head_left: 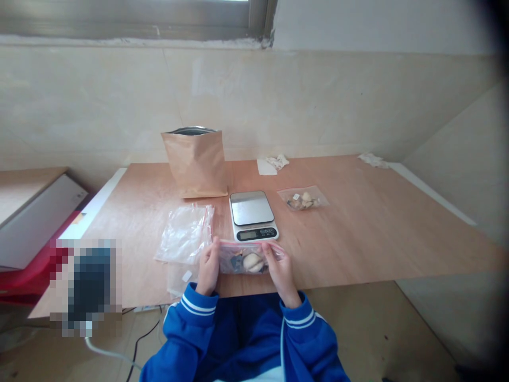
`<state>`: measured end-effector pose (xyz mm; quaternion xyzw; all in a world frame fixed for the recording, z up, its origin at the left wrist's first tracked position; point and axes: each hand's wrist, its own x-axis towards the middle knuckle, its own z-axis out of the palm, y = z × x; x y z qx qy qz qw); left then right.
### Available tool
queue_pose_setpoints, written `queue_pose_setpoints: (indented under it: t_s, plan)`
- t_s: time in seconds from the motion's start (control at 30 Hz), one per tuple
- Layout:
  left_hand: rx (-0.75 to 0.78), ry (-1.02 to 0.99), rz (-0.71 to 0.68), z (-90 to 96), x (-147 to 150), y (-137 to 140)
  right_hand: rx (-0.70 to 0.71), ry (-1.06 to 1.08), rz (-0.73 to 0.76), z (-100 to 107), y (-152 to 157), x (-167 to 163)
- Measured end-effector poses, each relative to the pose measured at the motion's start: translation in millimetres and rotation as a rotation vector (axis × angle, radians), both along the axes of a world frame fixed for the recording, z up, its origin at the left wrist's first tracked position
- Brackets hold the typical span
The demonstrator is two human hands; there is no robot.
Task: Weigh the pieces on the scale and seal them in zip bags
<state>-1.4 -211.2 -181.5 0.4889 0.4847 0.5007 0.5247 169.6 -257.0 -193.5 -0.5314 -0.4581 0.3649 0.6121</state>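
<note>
Both my hands grip a clear zip bag (253,261) with a red seal strip, close to the table's front edge. Pale rounded pieces and dark bits show inside it. My left hand (209,267) pinches the bag's upper left corner, while my right hand (279,269) is closed on its right end, thumb on top. Just beyond the bag sits a white kitchen scale (252,208) with a bare metal plate. Left of the scale lie flat, clear zip bags (185,233), partly beside my left hand. Another filled zip bag (303,198) rests right of the scale.
An open brown paper pouch (196,164) stands behind the scale. White paper (266,167) and crumpled tissue (278,162) lie near the wall, more tissue (373,159) at far right. A blurred-out dark object (90,284) with a cable (107,350) is at the left front edge.
</note>
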Motion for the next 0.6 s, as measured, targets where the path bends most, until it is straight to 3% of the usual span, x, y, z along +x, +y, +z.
queue_pose_setpoints:
  t_s: [0.1,0.23,0.4,0.6]
  plan:
    - [-0.072,-0.031,0.068,-4.4,-2.7,3.0,-0.05,0.026,0.074,-1.5,-3.9,3.5]
    - [-0.069,-0.056,0.06,-6.7,-4.8,4.9,-0.097,0.065,0.058,-5.3,-8.3,4.4]
    - [-0.033,-0.125,-0.054,-5.7,-5.9,1.3,-0.1,0.097,0.045,-5.7,-11.0,5.7]
    - [0.025,0.079,-0.001,-10.6,-6.5,1.1,-0.247,0.028,-0.089,-7.5,-17.5,6.0]
